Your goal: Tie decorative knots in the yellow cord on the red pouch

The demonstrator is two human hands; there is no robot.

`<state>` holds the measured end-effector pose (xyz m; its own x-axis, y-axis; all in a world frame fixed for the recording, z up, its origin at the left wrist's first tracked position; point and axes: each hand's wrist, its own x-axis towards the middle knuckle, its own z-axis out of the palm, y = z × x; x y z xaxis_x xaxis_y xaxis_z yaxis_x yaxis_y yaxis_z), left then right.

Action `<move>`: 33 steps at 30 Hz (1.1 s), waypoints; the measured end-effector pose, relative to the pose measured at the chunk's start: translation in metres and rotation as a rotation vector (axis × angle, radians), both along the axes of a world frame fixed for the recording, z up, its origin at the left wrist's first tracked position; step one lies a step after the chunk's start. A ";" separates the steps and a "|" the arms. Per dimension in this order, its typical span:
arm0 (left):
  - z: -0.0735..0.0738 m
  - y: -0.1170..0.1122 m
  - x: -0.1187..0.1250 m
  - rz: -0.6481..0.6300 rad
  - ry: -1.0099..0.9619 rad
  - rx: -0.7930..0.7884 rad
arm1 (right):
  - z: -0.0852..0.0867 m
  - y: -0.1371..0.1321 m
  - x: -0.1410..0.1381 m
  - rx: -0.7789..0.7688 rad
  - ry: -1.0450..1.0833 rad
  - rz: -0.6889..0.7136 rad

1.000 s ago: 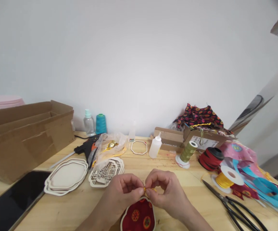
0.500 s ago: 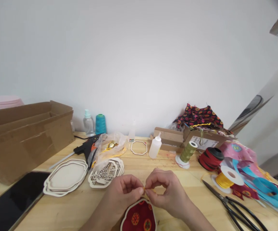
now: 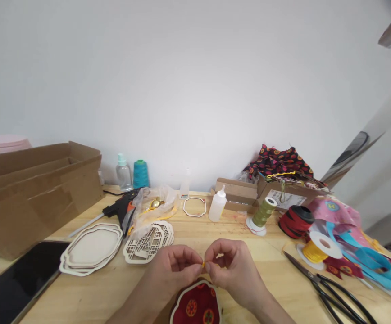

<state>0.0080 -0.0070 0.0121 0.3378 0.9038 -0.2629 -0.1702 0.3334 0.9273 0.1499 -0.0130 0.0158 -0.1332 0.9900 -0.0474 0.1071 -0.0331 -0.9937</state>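
Observation:
Low in the middle of the head view, my left hand (image 3: pixel 173 270) and my right hand (image 3: pixel 231 267) meet fingertip to fingertip. Both are closed in a pinch on a thin yellow cord (image 3: pixel 203 265) that shows only between the fingertips. Just below the hands lies a red fabric-covered ornament (image 3: pixel 197 303) with a pale rim and round orange motifs. It rests on the wooden table (image 3: pixel 266 256), partly cut off by the bottom edge of the frame.
Stacked wooden cut-outs (image 3: pixel 92 247) and lattice pieces (image 3: pixel 148 240) lie left of the hands, by a glue gun (image 3: pixel 121 208) and phone (image 3: pixel 20 281). A cardboard box (image 3: pixel 36 189) stands far left. Right: glue bottle (image 3: pixel 217 204), thread spools (image 3: pixel 315 249), scissors (image 3: pixel 330 285), ribbons.
The pinched fingertips have shifted slightly on the cord; the short yellow end seen to the right earlier is now hidden. The view has dipped a little.

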 end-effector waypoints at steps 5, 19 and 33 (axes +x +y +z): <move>-0.003 -0.001 -0.001 -0.019 -0.008 -0.003 | -0.003 0.001 0.000 -0.002 0.061 0.026; -0.005 0.001 -0.001 -0.021 -0.069 0.078 | -0.005 0.003 0.002 -0.006 0.181 0.054; -0.011 0.002 -0.002 -0.018 0.060 0.109 | -0.009 0.006 0.002 0.027 0.128 0.050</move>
<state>0.0065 -0.0050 0.0016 0.3411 0.9219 -0.1835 -0.1084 0.2324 0.9666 0.1524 -0.0067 0.0071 -0.1860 0.9825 -0.0005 -0.0195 -0.0042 -0.9998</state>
